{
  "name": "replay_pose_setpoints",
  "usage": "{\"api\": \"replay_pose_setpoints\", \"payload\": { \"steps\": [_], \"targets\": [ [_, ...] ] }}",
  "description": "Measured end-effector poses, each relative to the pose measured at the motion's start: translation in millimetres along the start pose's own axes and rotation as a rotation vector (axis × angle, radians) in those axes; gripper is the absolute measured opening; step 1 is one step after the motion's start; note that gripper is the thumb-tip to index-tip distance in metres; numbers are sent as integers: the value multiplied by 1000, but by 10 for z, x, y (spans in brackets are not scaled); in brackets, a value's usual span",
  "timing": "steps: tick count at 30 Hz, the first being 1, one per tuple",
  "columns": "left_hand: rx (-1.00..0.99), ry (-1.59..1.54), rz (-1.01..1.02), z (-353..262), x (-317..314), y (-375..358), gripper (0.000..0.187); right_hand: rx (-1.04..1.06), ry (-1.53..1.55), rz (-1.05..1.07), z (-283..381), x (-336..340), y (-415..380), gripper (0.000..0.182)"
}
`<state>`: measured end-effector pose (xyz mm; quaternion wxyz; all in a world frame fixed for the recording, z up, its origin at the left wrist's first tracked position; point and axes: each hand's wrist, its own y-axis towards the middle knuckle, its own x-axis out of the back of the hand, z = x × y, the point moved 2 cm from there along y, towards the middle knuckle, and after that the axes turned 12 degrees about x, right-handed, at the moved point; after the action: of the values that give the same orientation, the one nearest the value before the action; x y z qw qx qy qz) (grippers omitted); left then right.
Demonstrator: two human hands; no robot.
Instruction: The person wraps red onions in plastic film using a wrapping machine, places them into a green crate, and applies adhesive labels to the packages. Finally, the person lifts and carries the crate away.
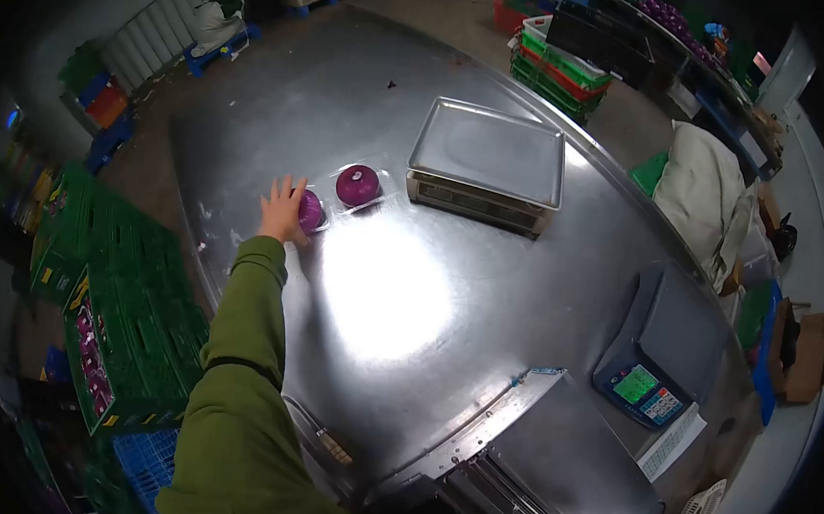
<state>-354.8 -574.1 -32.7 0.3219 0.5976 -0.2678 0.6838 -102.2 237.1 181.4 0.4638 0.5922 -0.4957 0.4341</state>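
My left hand, in a green sleeve, is at the left part of the metal table. Its fingers and thumb are spread around the near left side of a red cabbage, covering part of it. Clear plastic film shows around this cabbage. Just to its right, a second red cabbage sits on a clear film sheet, with a pale spot on top. My right hand is out of view.
A scale with a steel pan stands right of the cabbages. Another scale with a lit green display is at the right. A metal machine is at the near edge. Green crates are stacked on the left.
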Motion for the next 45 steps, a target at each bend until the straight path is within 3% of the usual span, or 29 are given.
{"api": "replay_pose_setpoints", "payload": {
  "steps": [2,4,7,10,11,12,13,14,15,16,18,20,22,23,24,29,34,35,37,39,41,43,45],
  "targets": [
    [-49,-45,122,49,-106,217,122,-84,132,206,200,30,266,22],
    [-92,-86,249,19,-234,226,117,-94,201,229,277,-5,380,22],
    [68,-77,263,-42,-158,-38,108,-65,288,204,236,-158,290,23],
    [81,-309,115,42,-285,-479,103,-126,401,181,217,-152,40,24],
    [51,-386,117,94,-385,-631,102,-31,329,125,209,-129,-62,21],
    [-85,-475,22,196,-527,-750,101,-164,494,69,-109,-454,-440,15],
    [-145,-727,228,223,-532,-833,94,-197,481,61,-102,-418,-557,14],
    [-29,-1119,461,135,-415,-1075,85,-249,476,48,-17,-296,-592,12],
    [198,-1186,646,-36,-12,-1376,85,-241,434,32,-31,-249,-676,13],
    [21,-1289,686,-456,219,-1719,89,-312,437,-17,-102,-199,-955,14],
    [-111,-1417,677,-755,786,-2051,94,-392,466,-25,-145,-193,-1096,15],
    [-558,-1164,584,-1400,1472,-2662,100,-349,490,-87,-223,-306,-1187,15],
    [-861,-1223,601,-2083,1888,-3311,100,-310,537,-129,-232,-449,-1247,15],
    [-1085,-1075,344,-2409,1994,-3566,100,-300,567,-142,-231,-498,-1244,15],
    [-1190,-1002,216,-2693,2084,-3868,97,-317,653,-149,-207,-507,-1216,15],
    [-1412,-605,125,-3773,2199,-5117,93,-342,901,-201,-259,-691,-1232,17],
    [-1496,-237,94,-3935,2073,-5538,104,-389,892,-145,-479,-1019,-1339,22],
    [-1495,-225,83,-3867,2111,-5513,104,-388,903,-155,-487,-1068,-1344,22],
    [-1429,-762,198,-3593,2262,-5297,100,-474,826,-51,-527,-1176,-1329,23],
    [-1176,-845,29,-3135,2214,-5061,71,-467,759,-28,-539,-1272,-1339,26],
    [-648,-479,189,-2732,1777,-4788,51,-451,689,-9,-501,-1350,-1257,30],
    [-603,-384,290,-2497,1278,-4779,49,-438,525,93,-395,-1413,-1162,37],
    [-735,-374,170,-2490,1290,-5009,46,-367,522,32,-256,-1469,-1021,42]
  ]
}}
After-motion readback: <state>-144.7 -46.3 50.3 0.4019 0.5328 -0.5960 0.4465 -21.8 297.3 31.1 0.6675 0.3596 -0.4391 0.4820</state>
